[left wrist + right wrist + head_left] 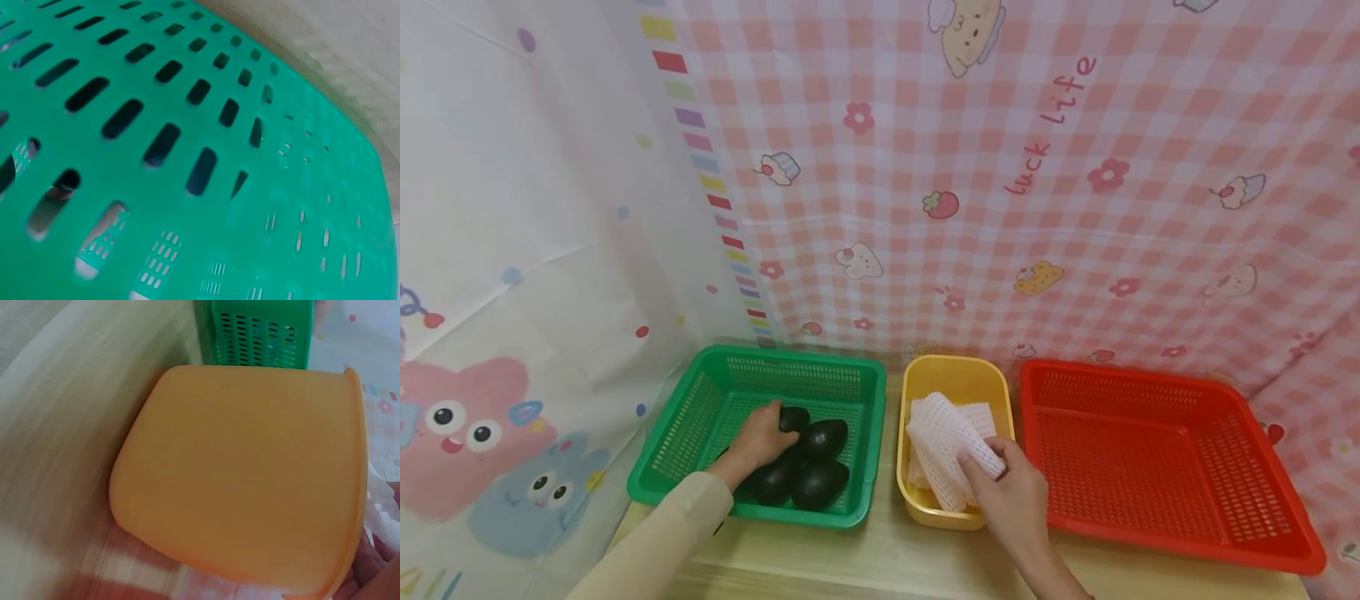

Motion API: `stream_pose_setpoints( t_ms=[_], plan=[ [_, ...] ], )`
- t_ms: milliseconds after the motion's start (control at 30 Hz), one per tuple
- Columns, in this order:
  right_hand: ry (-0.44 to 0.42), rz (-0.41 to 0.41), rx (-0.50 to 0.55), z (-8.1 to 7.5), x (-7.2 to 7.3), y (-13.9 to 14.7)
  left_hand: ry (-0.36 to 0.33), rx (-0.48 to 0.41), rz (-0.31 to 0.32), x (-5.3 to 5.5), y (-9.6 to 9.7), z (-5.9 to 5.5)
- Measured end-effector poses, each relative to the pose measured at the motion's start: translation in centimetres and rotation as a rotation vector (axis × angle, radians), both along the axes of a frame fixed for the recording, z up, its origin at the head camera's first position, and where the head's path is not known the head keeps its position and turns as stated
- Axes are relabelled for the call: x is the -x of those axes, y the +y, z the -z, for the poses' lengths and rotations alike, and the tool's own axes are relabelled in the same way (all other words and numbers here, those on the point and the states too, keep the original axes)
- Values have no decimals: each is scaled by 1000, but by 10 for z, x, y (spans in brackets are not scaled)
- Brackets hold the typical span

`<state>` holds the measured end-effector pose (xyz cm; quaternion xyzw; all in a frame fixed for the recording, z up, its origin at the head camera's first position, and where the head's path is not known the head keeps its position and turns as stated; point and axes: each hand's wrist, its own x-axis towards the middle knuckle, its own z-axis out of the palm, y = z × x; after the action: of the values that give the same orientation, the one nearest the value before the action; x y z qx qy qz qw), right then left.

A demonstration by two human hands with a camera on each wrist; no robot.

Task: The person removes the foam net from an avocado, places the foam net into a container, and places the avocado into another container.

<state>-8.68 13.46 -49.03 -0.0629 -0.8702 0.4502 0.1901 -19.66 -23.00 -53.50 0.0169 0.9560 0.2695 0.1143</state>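
In the head view, my left hand [760,440] reaches into the green basket [868,462], thumb and fingers about a dark, shiny avocado [794,418]. Several more avocados [820,485] lie beside it at the basket's front. My right hand [1013,493] pinches a white foam net sleeve [953,429] over the yellow bin [917,500], where other net sleeves [917,467] lie. The left wrist view is filled by the slotted green basket wall [144,81], which hides most of the hand. The bin's side [237,481] blocks much of the right wrist view.
A red basket [1157,546] stands right of the yellow bin on the light wooden table [880,558]. Behind the containers hangs a pink checked cloth [910,283]. A white printed cloth [572,317] hangs on the left.
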Motion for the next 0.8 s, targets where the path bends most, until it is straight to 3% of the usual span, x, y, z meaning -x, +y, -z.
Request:
stream_pose_setpoints(
  t_ms=[133, 233, 367, 600, 800],
  plan=[
    [-85, -23, -39, -2, -2, 2, -13, 7, 3, 0, 2, -3],
    [-99, -35, -95, -3, -4, 4, -20, 13, 2, -1, 4, -5],
    [-30, -15, -155, -3, -7, 8, -21, 15, -1, -1, 5, -6],
    [147, 6, -167, -2, -9, 21, -3, 24, -2, 0, 4, -6],
    [97, 13, -155, -1, -11, 40, 7, -1, -14, -4, 4, -11]
  ],
)
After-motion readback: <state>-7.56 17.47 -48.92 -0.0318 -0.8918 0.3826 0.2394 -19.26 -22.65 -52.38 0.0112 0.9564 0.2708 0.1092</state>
